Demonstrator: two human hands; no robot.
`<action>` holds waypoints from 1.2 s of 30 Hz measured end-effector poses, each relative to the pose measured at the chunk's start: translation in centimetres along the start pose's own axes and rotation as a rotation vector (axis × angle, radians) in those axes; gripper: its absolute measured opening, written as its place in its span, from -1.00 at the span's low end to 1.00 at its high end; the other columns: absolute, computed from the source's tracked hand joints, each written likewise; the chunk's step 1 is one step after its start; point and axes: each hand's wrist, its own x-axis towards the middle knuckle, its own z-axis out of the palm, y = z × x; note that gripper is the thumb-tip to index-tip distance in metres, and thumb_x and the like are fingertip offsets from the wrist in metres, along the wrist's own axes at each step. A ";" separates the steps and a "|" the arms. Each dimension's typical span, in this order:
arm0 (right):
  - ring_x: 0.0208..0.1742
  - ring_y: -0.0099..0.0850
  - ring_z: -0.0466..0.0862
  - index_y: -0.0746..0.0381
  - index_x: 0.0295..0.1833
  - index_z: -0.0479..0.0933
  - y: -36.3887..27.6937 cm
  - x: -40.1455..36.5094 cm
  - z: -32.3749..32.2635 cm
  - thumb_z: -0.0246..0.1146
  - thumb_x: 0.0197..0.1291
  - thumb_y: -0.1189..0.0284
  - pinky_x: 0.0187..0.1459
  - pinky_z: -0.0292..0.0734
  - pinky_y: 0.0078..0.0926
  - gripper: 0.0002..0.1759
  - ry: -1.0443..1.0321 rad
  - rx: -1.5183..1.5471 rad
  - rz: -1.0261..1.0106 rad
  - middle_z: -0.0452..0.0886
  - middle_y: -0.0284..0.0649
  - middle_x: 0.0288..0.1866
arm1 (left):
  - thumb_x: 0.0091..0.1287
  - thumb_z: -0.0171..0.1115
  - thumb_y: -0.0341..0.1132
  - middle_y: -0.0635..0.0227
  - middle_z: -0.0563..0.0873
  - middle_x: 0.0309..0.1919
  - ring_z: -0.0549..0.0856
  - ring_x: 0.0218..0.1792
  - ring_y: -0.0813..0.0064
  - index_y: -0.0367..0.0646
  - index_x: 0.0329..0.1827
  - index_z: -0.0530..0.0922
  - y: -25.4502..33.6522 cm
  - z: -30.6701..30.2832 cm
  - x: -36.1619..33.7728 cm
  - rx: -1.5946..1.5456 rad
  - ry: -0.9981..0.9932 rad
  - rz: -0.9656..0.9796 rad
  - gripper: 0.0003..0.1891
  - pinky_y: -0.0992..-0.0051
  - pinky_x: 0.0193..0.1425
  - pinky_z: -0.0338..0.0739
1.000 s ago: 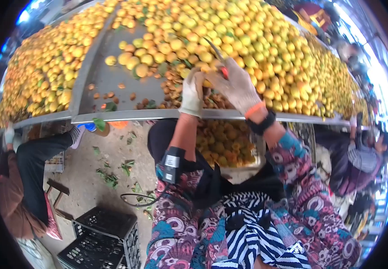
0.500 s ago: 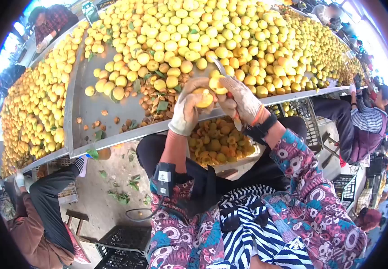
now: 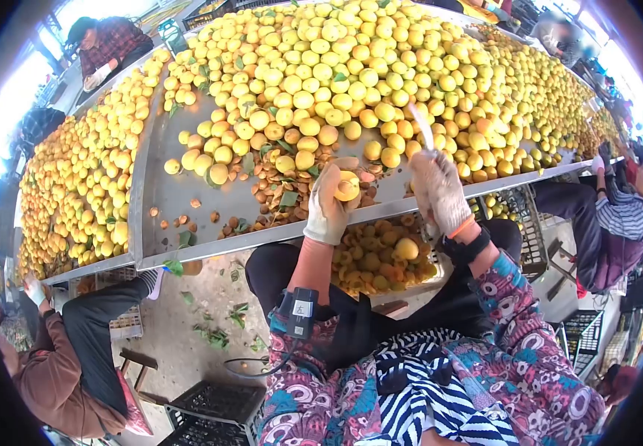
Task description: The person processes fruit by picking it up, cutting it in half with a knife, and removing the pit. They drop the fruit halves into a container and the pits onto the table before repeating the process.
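The head view suggests a pause between cuts, the left hand point(image 3: 327, 209) grasping a yellow fruit point(image 3: 347, 186), the right hand point(image 3: 442, 192) clenched around a knife point(image 3: 422, 128); further cutting would need a steady hold.

Before you: grey metal table point(image 3: 180, 195) w/ round yellow fruit point(image 3: 336, 83) on it, far, L & R; small brown pits point(image 3: 268, 199) nearer, L of ctr. Black plastic crate point(image 3: 216, 405) on floor, near L.
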 end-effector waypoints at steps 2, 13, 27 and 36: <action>-0.72 -0.72 0.25 0.15 -0.09 0.47 -2.7 0.5 2.1 0.15 0.40 0.20 -0.72 0.09 -0.70 -0.76 -0.007 0.163 0.000 0.30 -0.56 -0.63 | 0.30 0.07 -0.47 0.31 0.69 -0.34 0.62 -0.44 0.57 -0.33 -0.08 0.43 0.1 0.8 0.2 0.116 0.081 0.188 -0.83 0.54 -0.31 0.54; -0.63 -0.64 0.38 0.16 -0.07 0.42 -1.5 4.4 12.7 0.12 0.40 0.22 -0.66 0.27 -0.67 -0.77 -0.155 0.404 -0.357 0.43 -0.42 -0.47 | 0.03 0.36 -0.40 0.13 0.56 -0.25 0.62 -0.28 0.20 -0.30 0.03 0.28 -1.0 -1.1 -0.6 0.328 0.201 0.076 -0.46 0.34 -0.20 0.54; -0.37 -0.57 0.56 0.25 0.00 0.50 1.2 4.2 15.4 0.09 0.42 0.36 -0.35 0.52 -0.62 -0.79 -0.413 0.601 0.052 0.52 -0.34 -0.31 | 0.34 0.12 0.04 0.46 0.63 -0.32 0.59 -0.49 0.55 0.00 -0.09 0.52 -1.1 -1.5 -0.1 -0.745 0.539 -0.662 -0.67 0.51 -0.56 0.45; -0.80 -0.54 0.26 0.05 -0.25 0.43 2.5 7.7 14.1 0.01 0.42 0.05 -0.78 0.12 -0.55 -0.67 -0.302 0.441 0.013 0.26 -0.49 -0.70 | 0.47 -0.06 -0.10 0.32 0.62 -0.42 0.51 -0.66 0.59 -0.24 0.04 0.49 -0.4 -2.3 0.4 -0.655 0.255 -0.493 -0.63 0.65 -0.64 0.36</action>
